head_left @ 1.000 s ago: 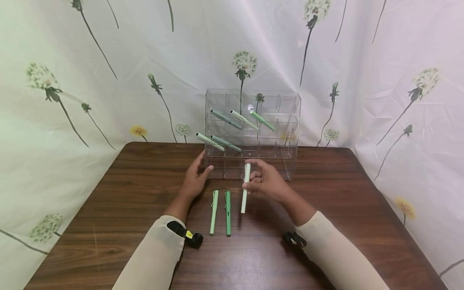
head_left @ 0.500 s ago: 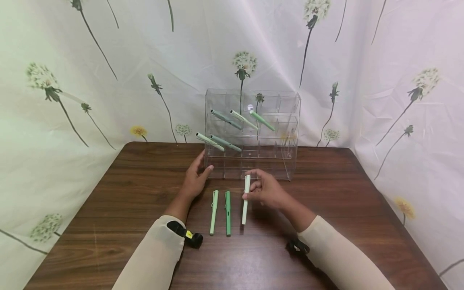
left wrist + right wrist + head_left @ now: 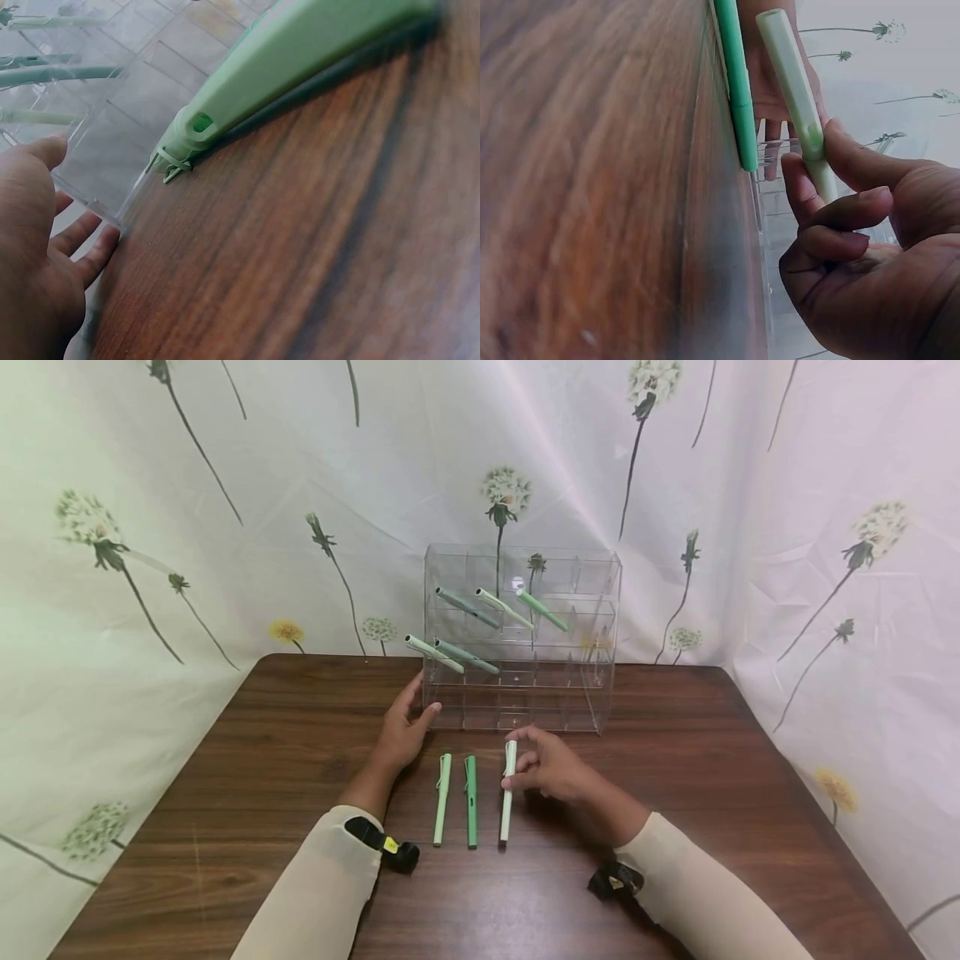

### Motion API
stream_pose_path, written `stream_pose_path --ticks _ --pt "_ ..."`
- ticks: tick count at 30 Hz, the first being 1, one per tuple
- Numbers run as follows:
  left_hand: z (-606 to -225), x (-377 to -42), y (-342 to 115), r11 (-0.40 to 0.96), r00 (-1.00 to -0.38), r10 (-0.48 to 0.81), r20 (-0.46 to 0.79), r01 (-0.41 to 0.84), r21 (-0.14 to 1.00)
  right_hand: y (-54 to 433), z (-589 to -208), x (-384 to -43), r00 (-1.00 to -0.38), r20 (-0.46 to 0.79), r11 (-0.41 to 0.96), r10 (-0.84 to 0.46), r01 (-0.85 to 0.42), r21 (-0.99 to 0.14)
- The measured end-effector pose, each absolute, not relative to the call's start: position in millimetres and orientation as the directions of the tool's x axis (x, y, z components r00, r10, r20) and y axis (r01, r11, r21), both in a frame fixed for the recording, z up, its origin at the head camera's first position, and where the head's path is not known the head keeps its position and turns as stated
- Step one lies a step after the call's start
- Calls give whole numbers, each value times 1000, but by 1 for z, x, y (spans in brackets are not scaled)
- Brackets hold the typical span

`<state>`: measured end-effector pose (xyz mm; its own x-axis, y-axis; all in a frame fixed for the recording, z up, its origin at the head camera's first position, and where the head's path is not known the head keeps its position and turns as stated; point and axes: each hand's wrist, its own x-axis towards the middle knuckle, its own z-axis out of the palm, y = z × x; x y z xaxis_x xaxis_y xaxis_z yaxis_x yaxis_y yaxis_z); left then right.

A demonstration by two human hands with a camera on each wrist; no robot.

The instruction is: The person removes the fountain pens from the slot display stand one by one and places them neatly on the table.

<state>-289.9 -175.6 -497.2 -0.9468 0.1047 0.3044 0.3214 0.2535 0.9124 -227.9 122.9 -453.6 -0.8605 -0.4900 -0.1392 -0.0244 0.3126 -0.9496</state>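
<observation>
My right hand (image 3: 551, 768) pinches a very pale green capped pen (image 3: 507, 806) between thumb and fingers. In the right wrist view the same pen (image 3: 787, 67) is tilted and apart from the table. My left hand (image 3: 401, 733) rests at the lower left side of a clear acrylic pen rack (image 3: 555, 718), its fingers fairly straight along the wall. Two capped pens lie side by side between the hands, a light green pen (image 3: 442, 802) and a darker green pen (image 3: 472, 802).
Several pens lean in the rack's left and middle slots, among them a grey-green pen (image 3: 467, 607) and a bright green pen (image 3: 543, 610). The rack stands near the back of the brown wooden table (image 3: 697, 760). A flower-print curtain (image 3: 360, 485) hangs behind.
My right hand has come down and toward me with the pale pen, bringing it level with the two lying pens. The left hand and the rack have stayed still.
</observation>
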Motion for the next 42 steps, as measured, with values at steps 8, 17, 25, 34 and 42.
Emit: stream_pose_path --ticks 8,17,25,34,42 --pt "-496 -291 -175 263 -946 100 309 325 909 120 -463 -230 -848 -132 298 -514 -31 -954" --pt "-497 -291 -173 250 -949 103 299 315 916 119 -468 -227 -844 -128 282 -521 -29 -959" --pt "-500 -291 -174 245 -945 96 312 326 913 118 -472 -228 -836 -126 273 -533 -29 -962" --pt "-499 -290 -175 257 -946 97 309 323 911 118 -473 -227 -850 -77 286 -521 -89 -954" --pt "-498 -291 -175 249 -949 95 300 314 916 115 -475 -228 -868 -60 362 -493 -142 -921"
